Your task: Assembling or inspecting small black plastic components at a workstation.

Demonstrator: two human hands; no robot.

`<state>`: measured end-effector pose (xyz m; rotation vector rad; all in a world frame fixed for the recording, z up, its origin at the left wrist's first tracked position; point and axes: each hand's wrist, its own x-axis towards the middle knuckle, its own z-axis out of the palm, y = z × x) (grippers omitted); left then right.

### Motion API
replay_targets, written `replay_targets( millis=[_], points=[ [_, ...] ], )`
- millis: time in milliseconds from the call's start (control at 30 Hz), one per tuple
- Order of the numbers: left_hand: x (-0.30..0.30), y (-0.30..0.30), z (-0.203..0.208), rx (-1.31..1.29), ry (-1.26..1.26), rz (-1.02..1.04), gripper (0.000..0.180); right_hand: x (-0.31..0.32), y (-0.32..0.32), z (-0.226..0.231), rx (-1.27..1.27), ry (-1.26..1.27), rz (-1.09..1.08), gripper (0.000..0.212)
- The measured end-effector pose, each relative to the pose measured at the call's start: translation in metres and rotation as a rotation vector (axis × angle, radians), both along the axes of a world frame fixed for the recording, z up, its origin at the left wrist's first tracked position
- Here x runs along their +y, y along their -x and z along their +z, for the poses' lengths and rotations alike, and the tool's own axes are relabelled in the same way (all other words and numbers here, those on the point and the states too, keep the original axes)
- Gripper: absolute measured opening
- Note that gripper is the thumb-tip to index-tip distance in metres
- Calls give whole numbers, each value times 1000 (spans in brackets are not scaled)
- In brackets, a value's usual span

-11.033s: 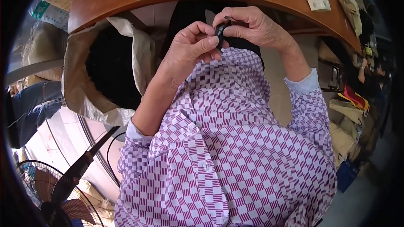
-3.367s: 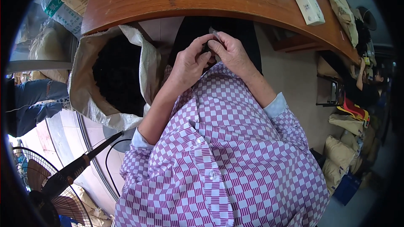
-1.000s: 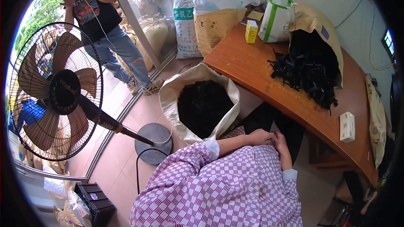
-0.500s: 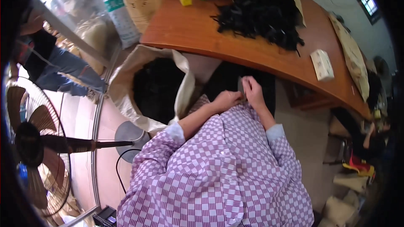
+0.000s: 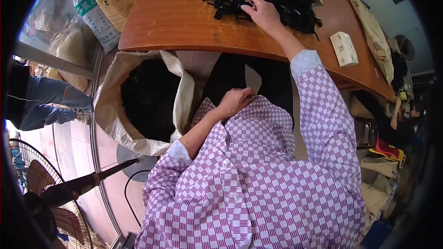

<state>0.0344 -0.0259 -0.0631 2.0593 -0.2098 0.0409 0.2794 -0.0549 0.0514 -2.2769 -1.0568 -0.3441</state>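
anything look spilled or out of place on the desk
The black pieces lie loose and tangled on the wooden desk by the right hand, with stragglers at the heap's edge, so they look spilled.

The right hand (image 5: 265,14) is at the black pieces (image 5: 286,2) on the tabletop (image 5: 170,23); the left hand (image 5: 234,102) is by the checked shirt (image 5: 272,175).

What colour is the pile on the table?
The pile is black; the head view shows it best.

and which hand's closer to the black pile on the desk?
Right. The right hand is at the near edge of the black pile; the left hand is well away from it, by the shirt front, short of the desk.
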Motion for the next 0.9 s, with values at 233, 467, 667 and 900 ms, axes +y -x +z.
replay_targets(
  millis=[233, 467, 667, 900],
  points=[
    [5, -3, 0, 13, -2, -15, 19, -4, -22, 19, 118, -218, 21, 22],
    [13, -5, 53, -129, 303, 368, 37, -43, 3, 39, 957, -719, 223, 15],
    [44, -32, 93, -142, 529, 474, 72, -70, 107, 42, 758, -410, 400, 11],
    [21, 0, 105, 208, 440, 302, 65, -105, 162, 6, 734, -384, 407, 5]
  ],
)
